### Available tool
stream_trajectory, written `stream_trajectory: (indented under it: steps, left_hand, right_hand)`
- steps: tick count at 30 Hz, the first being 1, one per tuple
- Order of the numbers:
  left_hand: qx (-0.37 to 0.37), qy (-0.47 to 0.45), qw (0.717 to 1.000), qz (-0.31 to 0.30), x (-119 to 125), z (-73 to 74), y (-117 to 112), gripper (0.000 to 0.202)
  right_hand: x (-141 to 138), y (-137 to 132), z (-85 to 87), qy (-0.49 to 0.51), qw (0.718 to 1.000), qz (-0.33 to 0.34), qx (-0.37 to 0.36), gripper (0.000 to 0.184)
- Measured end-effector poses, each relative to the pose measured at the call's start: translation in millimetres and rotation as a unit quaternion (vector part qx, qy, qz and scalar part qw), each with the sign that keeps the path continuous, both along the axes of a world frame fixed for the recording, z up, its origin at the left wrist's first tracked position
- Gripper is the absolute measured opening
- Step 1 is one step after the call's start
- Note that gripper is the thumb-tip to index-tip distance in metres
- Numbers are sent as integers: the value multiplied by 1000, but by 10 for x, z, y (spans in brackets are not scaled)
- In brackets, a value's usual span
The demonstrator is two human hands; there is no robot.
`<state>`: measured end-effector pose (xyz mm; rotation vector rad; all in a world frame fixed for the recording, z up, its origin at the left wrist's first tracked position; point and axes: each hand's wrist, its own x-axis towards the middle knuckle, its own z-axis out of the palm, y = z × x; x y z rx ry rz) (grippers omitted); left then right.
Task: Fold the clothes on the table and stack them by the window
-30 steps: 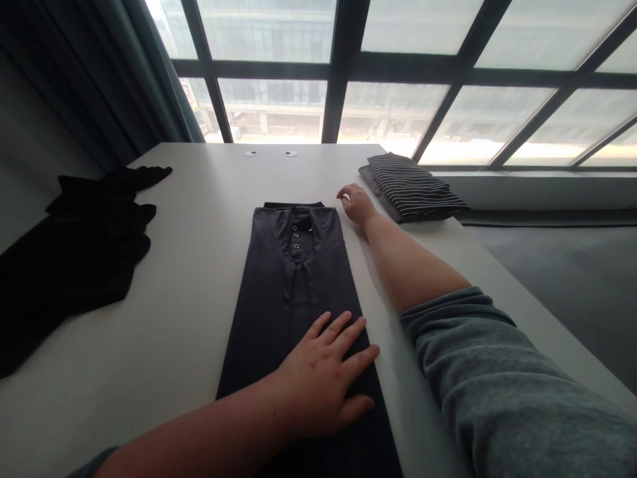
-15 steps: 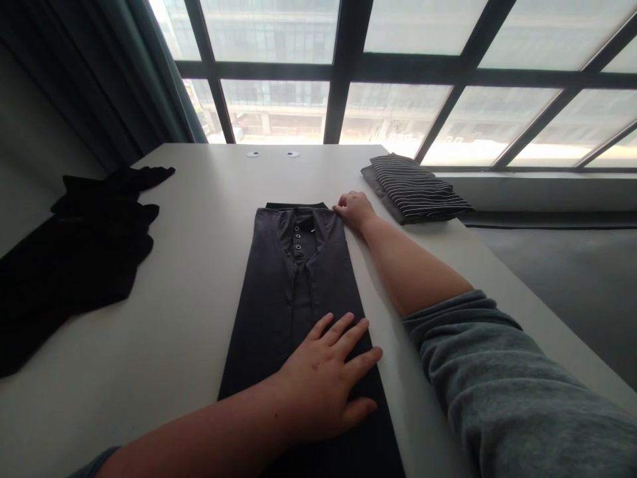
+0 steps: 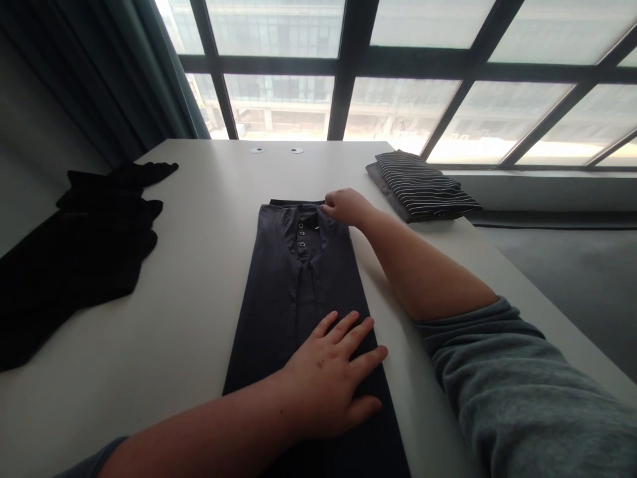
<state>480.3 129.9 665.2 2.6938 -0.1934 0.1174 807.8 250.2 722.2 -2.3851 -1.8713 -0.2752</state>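
Observation:
A dark grey shirt [image 3: 279,285] lies lengthwise in front of me, its two long sides folded in toward the middle. Three ring-like buttons show in the V-shaped gap near its far end. My left hand [image 3: 333,378] rests flat on the lower right part of it, fingers spread. At the far right corner, my right hand [image 3: 346,206] is closed, thumb and fingers pinching the shirt's top edge beside the neck opening. The near end of the shirt runs out of view under my left forearm.
The white table [image 3: 199,265] carries a rumpled black garment [image 3: 89,245] at the left. Folded clothes, with a striped one [image 3: 423,186] on top, lie at the far right. Two small white ovals [image 3: 297,151] are near the back edge. Windows and a dark curtain [image 3: 124,73] stand behind.
My right hand has moved left along the shirt's far edge, from its corner to near the neck opening. The left hand stays on the fabric. The view has shifted slightly.

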Motion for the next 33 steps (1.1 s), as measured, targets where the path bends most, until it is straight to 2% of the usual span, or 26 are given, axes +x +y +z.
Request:
stream_trajectory:
  steps: [5,9,13,17,20,23,26,28,30,33]
  left_hand:
    - [-2,1,1000,2,-5,22,-2,69]
    - [1,-4,1000,3,-3,14,-5,69]
    - [5,-12,1000,4,-2,-10,-4,70]
    - [-1,-9,1000,-1,1,-21,-1,70]
    - [-6,-3,1000,-1,-1,-3,-2,70]
    - [-8,5,1000,2,-8,31,-2,69]
    - [-8,10,1000,2,-12,60,2,68]
    - [-7,12,1000,1,-11,72,6,68]
    - [-6,14,1000,1,-10,80,8,68]
    - [-5,14,1000,2,-9,88,7,68]
  right_hand:
    - [-114,66,-215,-7,998,-8,-61,38]
    - [-132,93,-323,4,999,-33,-30,43]
    - [-64,74,-307,11,999,-48,0,42]
    - [-38,17,-184,35,996,-62,55,39]
    - [-154,-8,-80,59,995,1,86,33]
    - [-377,-13,-29,78,985,132,75,32]
    - [-568,-5,-57,92,959,263,43,36]
    - [-599,8,-114,99,945,312,7,38]
    - [-540,25,-189,97,945,311,-30,40]
    - [-353,61,-295,97,965,234,-63,45]
